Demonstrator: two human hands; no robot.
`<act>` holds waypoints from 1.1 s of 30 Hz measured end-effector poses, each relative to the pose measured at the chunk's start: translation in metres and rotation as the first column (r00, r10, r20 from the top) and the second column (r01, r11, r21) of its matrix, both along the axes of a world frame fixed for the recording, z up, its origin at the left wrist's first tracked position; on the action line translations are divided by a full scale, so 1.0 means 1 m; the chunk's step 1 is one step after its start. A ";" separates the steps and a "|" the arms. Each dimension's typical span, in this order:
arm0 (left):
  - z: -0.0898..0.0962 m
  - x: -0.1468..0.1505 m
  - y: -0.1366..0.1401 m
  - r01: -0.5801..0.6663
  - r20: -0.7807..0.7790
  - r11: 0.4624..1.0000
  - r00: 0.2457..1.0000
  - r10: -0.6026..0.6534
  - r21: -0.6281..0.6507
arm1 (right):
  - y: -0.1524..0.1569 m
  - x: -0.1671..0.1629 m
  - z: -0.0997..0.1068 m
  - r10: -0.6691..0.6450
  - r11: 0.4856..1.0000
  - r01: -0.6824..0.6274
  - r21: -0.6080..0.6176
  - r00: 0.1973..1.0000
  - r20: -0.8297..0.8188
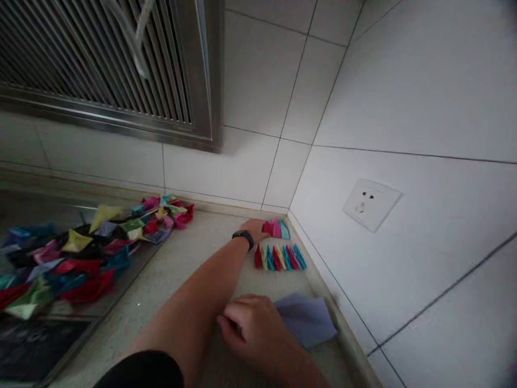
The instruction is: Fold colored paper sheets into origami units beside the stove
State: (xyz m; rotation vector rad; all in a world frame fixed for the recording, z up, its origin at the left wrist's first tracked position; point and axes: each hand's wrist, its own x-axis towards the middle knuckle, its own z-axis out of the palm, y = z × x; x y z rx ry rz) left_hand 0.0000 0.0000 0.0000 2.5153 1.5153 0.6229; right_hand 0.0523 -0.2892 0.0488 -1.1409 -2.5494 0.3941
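I am stretching my left arm to the far corner, where my left hand (253, 229) is lying at the left end of the far row (277, 228), against the red paper (267, 228). My fingertips are hiding from view there, so I cannot tell whether I am pinching it or only touching it. My right hand (252, 328) is hanging near, fingers curling loosely inward; no object is showing in it, though its palm is staying unseen. By my judgement, I am lining up folded papers, and the next move is calling for a light touch that spares the near row (278, 258), sitting just below my left wrist.

A purple sheet (307, 318) is lying to the right, partly behind my right hand. On the left, a mixed pile (89, 253) is covering much of a dark panel (44, 345) set in the pale counter (205, 226). Beyond, a slatted metal hood (216, 108) is jutting over the far left, and tiled walls (250, 167) are meeting at the corner, the right one carrying a socket (372, 205).
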 end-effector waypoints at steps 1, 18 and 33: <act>0.000 0.000 -0.001 0.001 -0.001 1.000 1.000 -0.001 -0.003 | 0.001 0.000 0.001 -0.004 1.000 0.004 0.001 1.000 0.000; 0.003 -0.001 -0.007 -0.005 0.001 1.000 1.000 0.005 0.009 | 0.001 0.002 0.005 0.053 0.999 -0.052 -0.012 0.998 0.042; 0.000 -0.003 0.000 0.007 0.046 1.000 0.999 -0.007 0.000 | 0.001 0.003 0.003 0.069 0.998 -0.068 -0.016 0.994 0.087</act>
